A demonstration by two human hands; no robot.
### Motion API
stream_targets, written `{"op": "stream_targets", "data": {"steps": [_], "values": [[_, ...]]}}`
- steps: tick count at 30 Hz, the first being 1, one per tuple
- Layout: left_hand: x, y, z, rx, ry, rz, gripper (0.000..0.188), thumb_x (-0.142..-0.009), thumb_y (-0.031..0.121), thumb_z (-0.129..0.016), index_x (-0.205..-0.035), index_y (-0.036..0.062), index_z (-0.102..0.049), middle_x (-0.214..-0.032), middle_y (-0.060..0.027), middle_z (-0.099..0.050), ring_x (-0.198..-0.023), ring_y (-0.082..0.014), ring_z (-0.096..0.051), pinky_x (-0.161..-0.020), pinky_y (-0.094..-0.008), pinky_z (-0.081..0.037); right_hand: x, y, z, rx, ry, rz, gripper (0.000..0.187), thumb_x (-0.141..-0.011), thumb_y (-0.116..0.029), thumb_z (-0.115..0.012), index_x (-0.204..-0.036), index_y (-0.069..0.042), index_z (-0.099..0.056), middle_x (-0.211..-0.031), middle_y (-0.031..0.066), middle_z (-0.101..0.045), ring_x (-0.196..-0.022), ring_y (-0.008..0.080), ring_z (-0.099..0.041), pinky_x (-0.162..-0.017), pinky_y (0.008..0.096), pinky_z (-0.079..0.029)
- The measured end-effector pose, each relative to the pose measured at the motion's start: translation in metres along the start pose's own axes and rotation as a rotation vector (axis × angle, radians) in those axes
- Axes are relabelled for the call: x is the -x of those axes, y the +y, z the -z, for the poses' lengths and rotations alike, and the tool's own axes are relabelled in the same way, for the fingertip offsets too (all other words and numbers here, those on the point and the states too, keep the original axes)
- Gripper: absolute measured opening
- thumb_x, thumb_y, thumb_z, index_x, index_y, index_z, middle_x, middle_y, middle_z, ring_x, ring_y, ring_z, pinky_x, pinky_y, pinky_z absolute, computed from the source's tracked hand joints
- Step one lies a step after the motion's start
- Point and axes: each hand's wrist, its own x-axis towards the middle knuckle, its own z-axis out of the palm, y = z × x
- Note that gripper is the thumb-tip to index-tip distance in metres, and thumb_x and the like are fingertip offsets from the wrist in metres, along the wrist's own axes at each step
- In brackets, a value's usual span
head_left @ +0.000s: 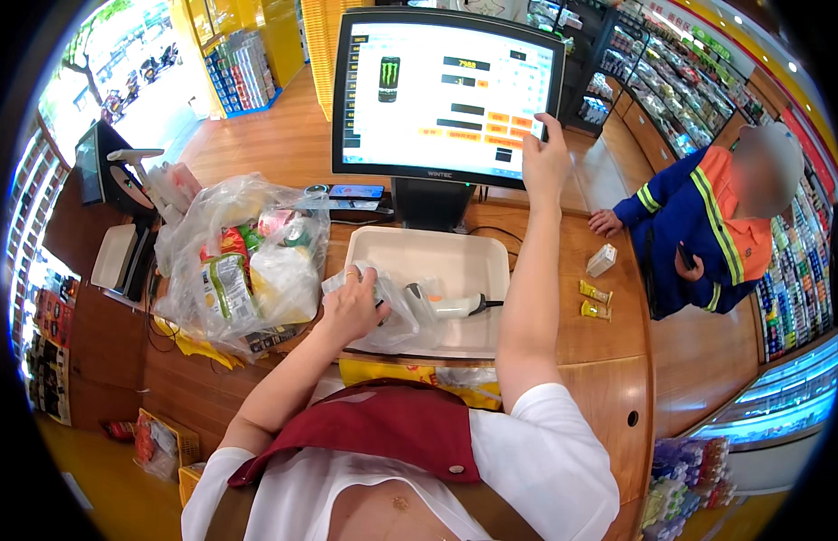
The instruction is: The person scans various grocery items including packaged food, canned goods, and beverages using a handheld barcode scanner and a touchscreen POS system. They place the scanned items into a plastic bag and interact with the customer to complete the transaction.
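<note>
Left hand [351, 307] closed on thin plastic bag [392, 320], frame centre: light, limp, slippery; grip bunched film. Right hand [545, 153] fingers extended, touching touchscreen [446, 95].

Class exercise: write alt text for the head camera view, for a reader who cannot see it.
At a wooden shop counter, a person's right hand touches a till touchscreen while the left hand grips a clear plastic bag over a white tray holding a barcode scanner. A customer waits opposite.

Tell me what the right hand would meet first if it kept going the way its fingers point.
The right hand points up at the black-framed touchscreen monitor; its fingers look already at the screen's right edge, so that screen comes first, though actual contact is hard to judge.
</note>
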Motion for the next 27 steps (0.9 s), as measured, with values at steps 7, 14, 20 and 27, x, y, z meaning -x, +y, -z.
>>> {"op": "stream_targets", "data": {"steps": [7, 14, 20, 27], "values": [[0.001, -0.003, -0.006, 0.008, 0.046, -0.026, 0.053, -0.074, 0.028, -0.068, -0.113, 0.0020, -0.043, -0.109, -0.0258, -0.047, -0.083, -0.0417, -0.060, -0.069, -0.0446, -0.052, 0.059, -0.024, -0.025, 0.008, -0.263, 0.025, 0.039, -0.084, -0.015, -0.048, -0.123, -0.014, -0.052, -0.056, 0.0121, -0.056, -0.053, 0.0251, -0.058, -0.056, 0.0380, -0.045], [0.001, -0.006, -0.009, -0.059, 0.063, -0.041, 0.056, -0.074, 0.035, -0.067, -0.113, 0.0021, -0.044, -0.114, -0.0271, -0.048, -0.075, -0.0359, -0.064, -0.062, -0.0409, -0.053, 0.071, -0.035, -0.072, 0.165, -0.279, 0.225, 0.043, -0.084, -0.014, -0.049, -0.127, -0.017, -0.049, -0.051, 0.0089, -0.051, -0.048, 0.0240, -0.053, -0.052, 0.0356, -0.042], [-0.003, -0.007, -0.007, -0.015, 0.040, -0.039, 0.057, -0.075, 0.035, -0.067, -0.115, 0.0022, -0.044, -0.114, -0.0265, -0.047, -0.079, -0.0379, -0.063, -0.065, -0.0426, -0.052, 0.065, -0.052, -0.069, 0.175, -0.240, 0.201, 0.038, -0.083, -0.012, -0.049, -0.121, -0.016, -0.050, -0.052, 0.0093, -0.053, -0.048, 0.0256, -0.055, -0.051, 0.0381, -0.043], [0.011, 0.001, 0.007, -0.046, 0.168, -0.053, 0.050, -0.078, 0.035, -0.065, -0.122, 0.0183, -0.049, -0.113, -0.0212, -0.047, -0.095, -0.0388, -0.056, -0.070, -0.0451, -0.051, 0.102, -0.075, -0.018, -0.264, -0.223, 0.149, 0.033, -0.082, -0.005, -0.054, -0.114, -0.011, -0.054, -0.052, 0.0052, -0.046, -0.047, 0.0131, -0.044, -0.049, 0.0278, -0.038]]}}
